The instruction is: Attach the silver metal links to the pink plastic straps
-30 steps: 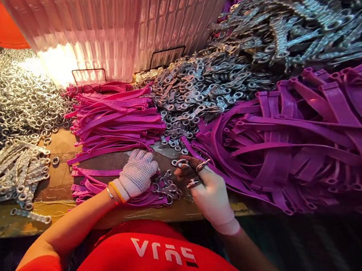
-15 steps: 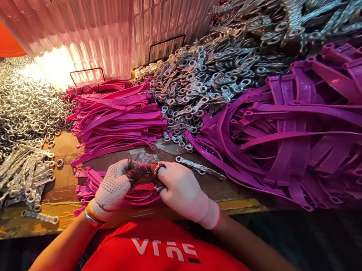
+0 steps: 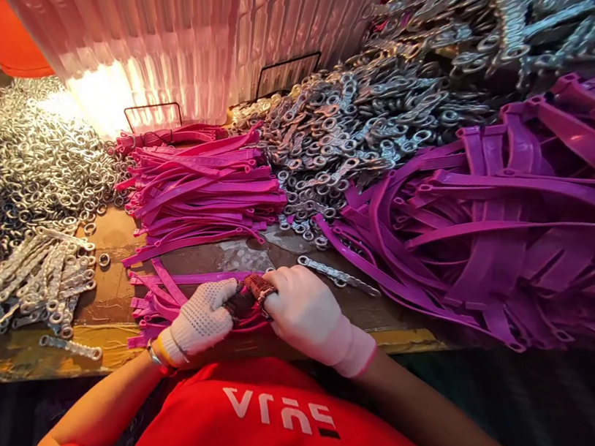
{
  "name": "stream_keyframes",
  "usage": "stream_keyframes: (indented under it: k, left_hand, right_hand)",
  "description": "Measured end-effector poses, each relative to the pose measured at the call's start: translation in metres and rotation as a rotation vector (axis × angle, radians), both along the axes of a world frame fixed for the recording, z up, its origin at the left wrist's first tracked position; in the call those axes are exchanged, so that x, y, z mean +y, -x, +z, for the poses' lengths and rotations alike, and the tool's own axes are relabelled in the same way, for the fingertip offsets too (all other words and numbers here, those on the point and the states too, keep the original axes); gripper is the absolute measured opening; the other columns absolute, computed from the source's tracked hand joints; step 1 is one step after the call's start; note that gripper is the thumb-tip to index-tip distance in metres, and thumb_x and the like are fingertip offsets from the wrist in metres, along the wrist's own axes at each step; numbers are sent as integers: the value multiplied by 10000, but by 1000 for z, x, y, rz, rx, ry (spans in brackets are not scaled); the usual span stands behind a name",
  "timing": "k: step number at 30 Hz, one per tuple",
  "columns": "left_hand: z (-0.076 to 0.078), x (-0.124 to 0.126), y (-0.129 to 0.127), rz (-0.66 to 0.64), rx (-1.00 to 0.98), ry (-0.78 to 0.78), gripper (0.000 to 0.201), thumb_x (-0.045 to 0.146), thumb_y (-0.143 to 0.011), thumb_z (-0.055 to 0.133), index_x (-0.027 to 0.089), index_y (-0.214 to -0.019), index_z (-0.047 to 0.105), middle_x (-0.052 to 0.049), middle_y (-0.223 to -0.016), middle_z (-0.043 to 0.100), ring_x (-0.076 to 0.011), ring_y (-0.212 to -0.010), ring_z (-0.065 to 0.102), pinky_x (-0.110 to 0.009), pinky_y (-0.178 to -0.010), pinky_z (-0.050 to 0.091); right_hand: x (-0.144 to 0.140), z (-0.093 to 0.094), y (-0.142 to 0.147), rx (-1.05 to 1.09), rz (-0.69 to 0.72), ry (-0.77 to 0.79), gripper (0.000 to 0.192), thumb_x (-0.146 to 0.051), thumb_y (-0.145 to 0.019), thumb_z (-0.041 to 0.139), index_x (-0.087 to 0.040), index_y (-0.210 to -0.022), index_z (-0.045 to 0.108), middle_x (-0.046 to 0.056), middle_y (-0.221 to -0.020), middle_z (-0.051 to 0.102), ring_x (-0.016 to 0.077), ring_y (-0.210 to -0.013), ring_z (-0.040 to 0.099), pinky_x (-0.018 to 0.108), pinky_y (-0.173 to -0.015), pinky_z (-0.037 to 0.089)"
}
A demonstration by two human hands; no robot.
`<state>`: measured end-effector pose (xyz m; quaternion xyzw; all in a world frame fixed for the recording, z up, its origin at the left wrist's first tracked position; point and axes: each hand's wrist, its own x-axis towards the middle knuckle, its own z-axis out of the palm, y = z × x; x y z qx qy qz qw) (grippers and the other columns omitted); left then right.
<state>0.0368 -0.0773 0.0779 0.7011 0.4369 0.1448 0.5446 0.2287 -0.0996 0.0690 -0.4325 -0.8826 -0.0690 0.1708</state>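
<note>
Where the two gloved hands meet at the near edge of the worktop (image 3: 95, 240), the left hand (image 3: 201, 324) and right hand (image 3: 304, 314) are both closed, fingertips together, on a pink strap (image 3: 243, 312) lying atop a small strap bundle (image 3: 155, 309). A metal link strip (image 3: 338, 275) lies just beside the right hand. Behind: stacked pink straps (image 3: 204, 188), metal ring fittings (image 3: 342, 143), purple straps (image 3: 508, 223) to the right.
</note>
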Motion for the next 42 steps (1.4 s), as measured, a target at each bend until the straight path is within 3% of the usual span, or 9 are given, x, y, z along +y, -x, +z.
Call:
stream_keyframes:
  k: [4, 10, 14, 17, 23, 29, 33, 36, 42]
  left_hand:
    - [-10, -12, -2, -12, 183, -110, 283, 81, -753, 506, 141, -983, 660, -63, -913, 698, -202, -825, 616, -294, -769, 470]
    - [-7, -14, 0, 246, -8, -48, 307, 373, -949, 495, 124, -934, 673, -47, -855, 689, -162, -772, 590, -246, -706, 462]
    - [-12, -18, 2, 214, 60, -162, 250, 306, -934, 508, 132, -856, 669, -41, -791, 675, -157, -739, 578, -241, -679, 432]
    - [-20, -23, 3, 181, 143, -264, 172, 161, -869, 488, 134, -790, 639, -51, -763, 668, -165, -716, 585, -253, -664, 412]
    - [-21, -24, 1, 62, 242, -367, 152, 31, -727, 480, 159, -690, 553, -14, -663, 615, -139, -610, 533, -236, -590, 352]
    - [7, -12, 8, -37, 379, -435, 128, 72, -773, 517, 174, -713, 566, -14, -678, 629, -151, -617, 552, -241, -592, 365]
    - [30, 3, 35, -77, 612, -479, 162, 173, -888, 484, 175, -829, 635, -55, -791, 677, -176, -679, 603, -265, -644, 433]
    - [36, 15, 46, -145, 796, -516, 206, 125, -861, 480, 154, -940, 668, -105, -949, 693, -223, -828, 654, -318, -743, 495]
    - [22, 40, 10, -317, 916, -372, 295, 122, -864, 481, 99, -1050, 709, -182, -959, 729, -324, -888, 712, -415, -761, 550]
  right_hand:
    - [1, 0, 4, -8, -41, 105, 182, -90, -831, 517, -166, -705, 626, 107, -793, 589, 203, -724, 410, 344, -654, 272]
    - [12, 26, 6, -22, -85, 578, 377, -48, -774, 489, -128, -1112, 636, 134, -1095, 666, 224, -922, 588, 315, -786, 408]
    - [21, 35, 10, -167, -210, 840, 300, -129, -794, 498, -147, -1057, 642, 110, -951, 724, 233, -842, 663, 295, -671, 391]
    - [19, 28, 14, -229, -210, 794, 269, -154, -812, 479, -149, -1026, 642, 112, -877, 734, 245, -808, 689, 300, -622, 360]
    - [7, 17, 11, -305, -17, 641, 224, -229, -847, 485, -113, -942, 651, 161, -785, 717, 281, -748, 695, 322, -579, 325]
    - [8, 25, 5, -299, -11, 568, 206, -206, -862, 475, -117, -884, 660, 165, -746, 706, 249, -700, 672, 318, -580, 288]
    - [7, 33, -8, -285, -67, 633, 165, -182, -845, 518, -136, -880, 673, 130, -768, 711, 228, -699, 653, 325, -601, 287]
    - [10, 38, -21, -297, -30, 657, 116, -196, -833, 580, -153, -827, 687, 124, -859, 713, 245, -798, 643, 336, -665, 321]
    - [25, 33, -7, -194, -43, 561, 122, -178, -816, 624, -164, -901, 710, 113, -1019, 690, 248, -933, 586, 345, -776, 351]
